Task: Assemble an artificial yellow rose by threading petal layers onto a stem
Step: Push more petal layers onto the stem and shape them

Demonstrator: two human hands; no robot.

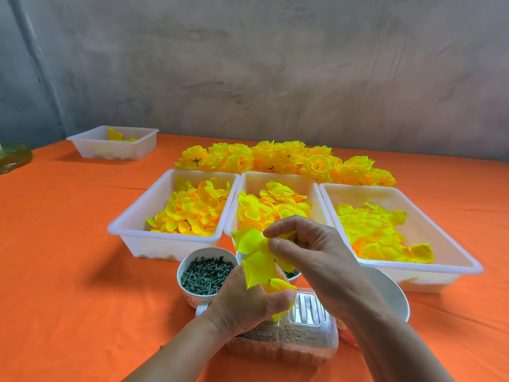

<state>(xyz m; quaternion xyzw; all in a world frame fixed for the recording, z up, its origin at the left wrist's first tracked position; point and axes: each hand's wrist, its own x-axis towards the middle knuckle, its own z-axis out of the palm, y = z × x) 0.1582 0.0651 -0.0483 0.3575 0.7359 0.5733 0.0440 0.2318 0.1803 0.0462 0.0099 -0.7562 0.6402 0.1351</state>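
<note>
Above the cup of green stems (206, 274), left hand (248, 301) grips the petal layer (257, 260) from below; right hand (311, 252) pinches its top. Risk: a slipping pinch could let the layer drop.

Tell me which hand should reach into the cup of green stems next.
Left, probably. The cup sits just beside the left hand, while the right hand would have to cross over; its fingers pinch the petal layer.

Orange table (68, 257): trays (154, 245), cup (190, 297), roses (275, 159).
</note>
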